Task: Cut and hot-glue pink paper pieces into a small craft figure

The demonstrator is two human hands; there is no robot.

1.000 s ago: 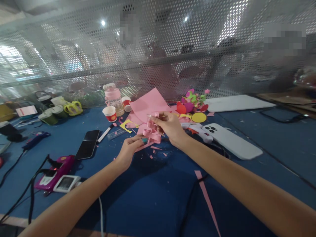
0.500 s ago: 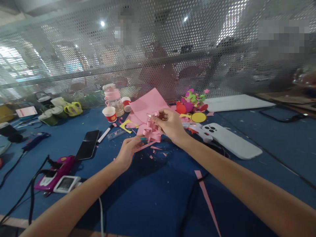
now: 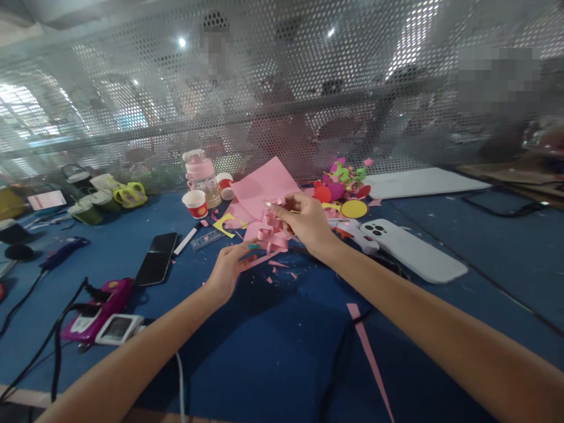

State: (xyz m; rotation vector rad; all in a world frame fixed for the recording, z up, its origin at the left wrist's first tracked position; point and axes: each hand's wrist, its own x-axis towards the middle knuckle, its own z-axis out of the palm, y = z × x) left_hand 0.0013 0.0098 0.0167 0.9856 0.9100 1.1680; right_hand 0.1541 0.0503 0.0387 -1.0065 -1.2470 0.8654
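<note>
Along the back rises a perforated metal screen (image 3: pixel 264 106), with a blue table (image 3: pixel 268 364) in front. On the table lies a large pink sheet (image 3: pixel 264 185). Nearer the person, the right hand (image 3: pixel 311 226) pinches the top of a looped pink paper piece (image 3: pixel 272 238), held between both hands; the left hand (image 3: pixel 227 267) has its fingertips closed on its lower side. Small pink scraps (image 3: pixel 278 264) lie scattered on the table below.

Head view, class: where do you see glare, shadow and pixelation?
Head view: the upper-left window glares white; head view: a soft shadow darkens the blue tabletop near the left hand; head view: mosaic blocks cover two patches of the perforated screen.
</note>
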